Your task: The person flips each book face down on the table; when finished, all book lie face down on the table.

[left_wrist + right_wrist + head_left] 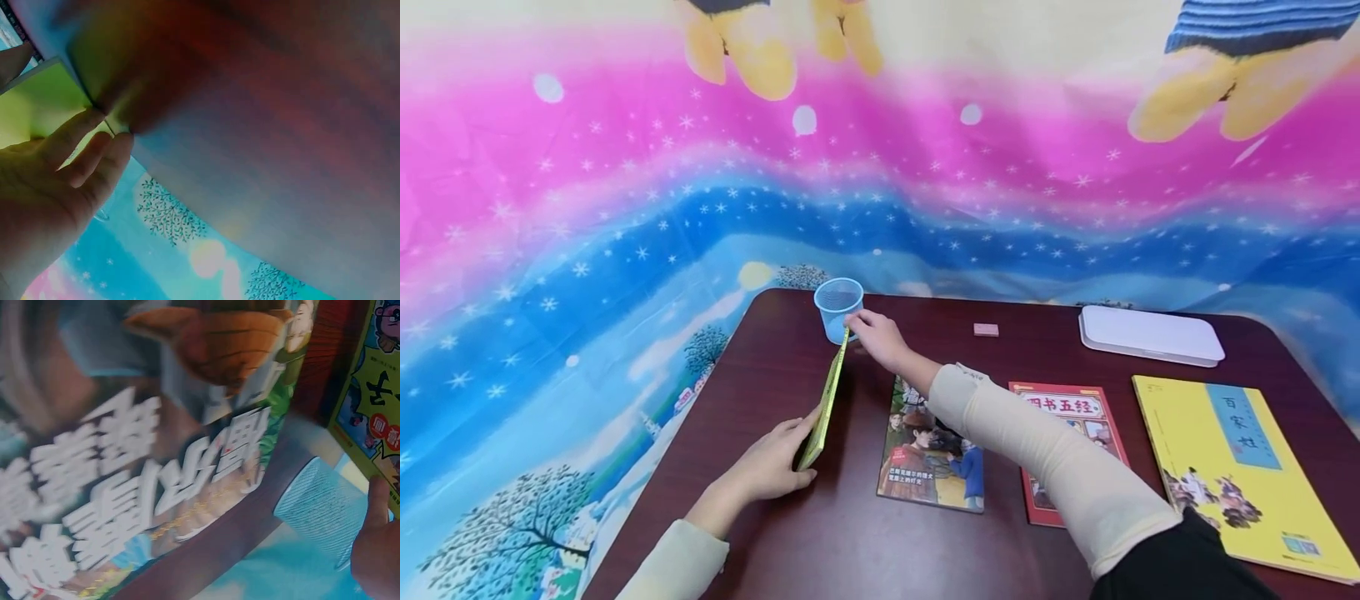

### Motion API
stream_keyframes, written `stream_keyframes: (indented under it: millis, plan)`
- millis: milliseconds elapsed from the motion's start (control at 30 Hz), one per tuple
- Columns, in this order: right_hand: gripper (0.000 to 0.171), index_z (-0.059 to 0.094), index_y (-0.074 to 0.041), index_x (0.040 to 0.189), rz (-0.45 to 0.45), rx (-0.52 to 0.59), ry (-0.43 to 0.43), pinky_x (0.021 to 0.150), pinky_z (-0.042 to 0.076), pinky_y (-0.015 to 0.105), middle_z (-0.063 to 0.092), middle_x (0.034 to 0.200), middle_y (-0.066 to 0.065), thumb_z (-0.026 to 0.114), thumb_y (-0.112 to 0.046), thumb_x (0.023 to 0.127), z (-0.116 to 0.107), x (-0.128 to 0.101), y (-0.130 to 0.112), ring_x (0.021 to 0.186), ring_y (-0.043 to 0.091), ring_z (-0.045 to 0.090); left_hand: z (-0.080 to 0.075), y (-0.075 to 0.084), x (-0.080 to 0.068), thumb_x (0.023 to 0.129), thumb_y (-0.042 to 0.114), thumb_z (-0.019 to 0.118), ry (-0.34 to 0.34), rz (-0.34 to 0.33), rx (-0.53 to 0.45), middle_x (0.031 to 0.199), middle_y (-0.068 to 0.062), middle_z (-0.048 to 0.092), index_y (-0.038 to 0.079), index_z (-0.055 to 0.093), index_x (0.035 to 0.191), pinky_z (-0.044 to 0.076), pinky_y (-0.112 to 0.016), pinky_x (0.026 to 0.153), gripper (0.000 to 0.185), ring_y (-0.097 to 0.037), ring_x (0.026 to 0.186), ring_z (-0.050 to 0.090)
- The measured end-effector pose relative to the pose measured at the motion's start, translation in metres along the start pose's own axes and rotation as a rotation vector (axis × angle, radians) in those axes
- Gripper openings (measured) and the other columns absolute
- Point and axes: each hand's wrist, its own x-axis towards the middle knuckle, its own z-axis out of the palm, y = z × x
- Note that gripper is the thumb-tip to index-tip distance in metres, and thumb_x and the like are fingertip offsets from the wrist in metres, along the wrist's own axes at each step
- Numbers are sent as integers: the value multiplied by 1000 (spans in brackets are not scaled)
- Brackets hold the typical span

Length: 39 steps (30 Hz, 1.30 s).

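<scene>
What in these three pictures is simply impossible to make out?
- Green book's cover: the head view shows it edge-on, held between the left hand and right hand.
- Middle book: a sleeve hides part; the right wrist view blurs its title.
- Blue cup's contents: too small in the head view.
- Yellow book: corner cut by the frame edge.

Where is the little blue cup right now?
In the head view the blue cup stands at the table's far left corner, just beyond the upright yellow-green book, with the right hand beside it.
</scene>
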Motion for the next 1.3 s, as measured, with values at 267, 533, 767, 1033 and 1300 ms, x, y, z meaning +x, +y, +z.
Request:
stream_keyframes:
  millis: [267, 533, 767, 1033, 1300]
  plan:
    - [33, 57, 2, 115, 74, 116, -71, 79, 54, 39, 59, 118, 20, 46, -26, 100, -8, -3, 5, 93, 31, 65, -8, -3, 5, 68, 32, 82, -42, -117, 44, 134, -19, 50, 12, 40, 144, 43, -50, 93, 89, -32, 124, 47]
    - [35, 61, 1, 119, 124, 28, -52, 66, 56, 35, 65, 84, 14, 45, -23, 100, -11, -6, 23, 64, 18, 65, -15, -14, 7, 63, 26, 87, -36, -125, 71, 135, -17, 51, 3, 46, 139, 43, -45, 94, 89, -31, 122, 50]
    - [40, 46, 7, 134, 349, 78, -136, 61, 56, 32, 63, 75, 15, 43, -10, 97, -17, -3, 30, 56, 18, 63, -19, -19, 7, 64, 28, 86, -58, -200, 90, 144, -24, 38, 2, 48, 137, 38, -51, 99, 87, -39, 131, 39]
    - [45, 42, 2, 139, 310, -149, -181, 64, 55, 31, 61, 85, 14, 47, -10, 95, -9, -2, 37, 68, 20, 63, -16, -20, 2, 68, 32, 83, -49, -225, 90, 146, -22, 37, 10, 52, 136, 38, -53, 98, 78, -38, 133, 36]
    - [39, 26, -17, 57, 306, -463, -205, 48, 28, 28, 27, 49, -2, 41, -7, 92, -5, 1, 29, 45, 14, 21, -16, -18, 1, 70, 33, 82, -40, -231, 129, 145, -21, 39, 11, 53, 135, 38, -54, 98, 74, -39, 131, 38]
